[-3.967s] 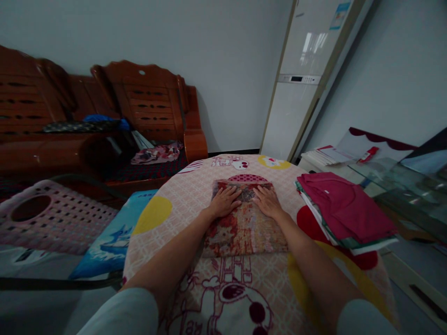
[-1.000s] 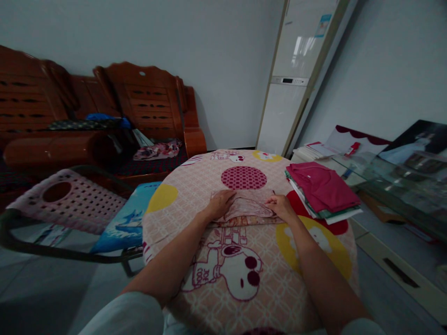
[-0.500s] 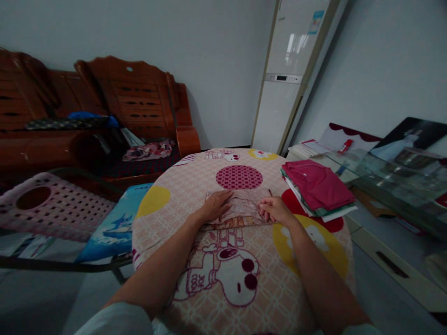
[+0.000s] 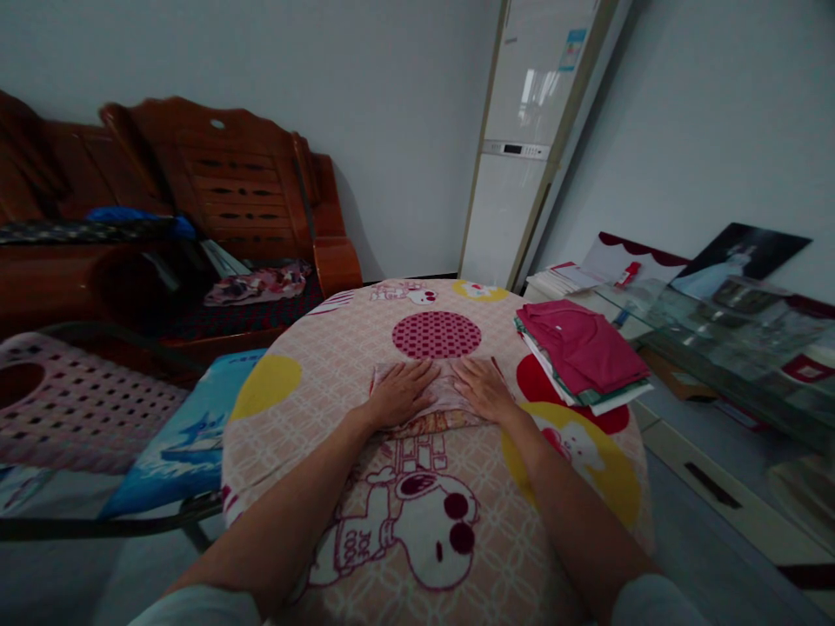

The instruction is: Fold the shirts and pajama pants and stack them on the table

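Has uncurled right hand (image 4: 484, 391) and moved it leftward, now resting it and left hand (image 4: 399, 396) flat, gripping nothing, on folded printed garment (image 4: 444, 391), left of magenta top (image 4: 580, 348).

The folded cloth (image 4: 447, 403) looks soft and matt, like the pink top (image 4: 580, 346) near the desk's (image 4: 531, 565) right edge, while the wooden chair (image 4: 244, 184) is shiny and the glass shelf (image 4: 731, 343) smooth.
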Motion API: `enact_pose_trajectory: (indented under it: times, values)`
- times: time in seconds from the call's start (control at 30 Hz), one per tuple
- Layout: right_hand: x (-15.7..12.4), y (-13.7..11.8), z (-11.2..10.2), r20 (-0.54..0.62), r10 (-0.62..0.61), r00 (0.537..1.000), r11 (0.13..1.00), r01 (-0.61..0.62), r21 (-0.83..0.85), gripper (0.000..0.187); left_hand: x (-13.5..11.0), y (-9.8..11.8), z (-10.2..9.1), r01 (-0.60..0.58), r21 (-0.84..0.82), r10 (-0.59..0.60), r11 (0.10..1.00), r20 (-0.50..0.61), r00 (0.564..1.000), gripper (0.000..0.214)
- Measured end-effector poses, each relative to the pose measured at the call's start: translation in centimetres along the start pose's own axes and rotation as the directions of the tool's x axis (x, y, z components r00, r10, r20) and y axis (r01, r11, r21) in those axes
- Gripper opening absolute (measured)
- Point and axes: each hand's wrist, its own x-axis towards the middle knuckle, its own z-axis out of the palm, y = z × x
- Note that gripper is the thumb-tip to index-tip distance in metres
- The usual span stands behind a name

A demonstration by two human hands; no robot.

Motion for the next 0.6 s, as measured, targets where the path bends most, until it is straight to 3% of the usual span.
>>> enact_pose_trajectory:
  times: [0.6]
  values:
    - [-0.28,0.37,0.11,0.025,-0.023,0.999,0.994,0.026,-0.109,0.050,-0.16,0.45,-0.18,0.006,0.075,-0.011,0.997,0.072,0.997,0.058]
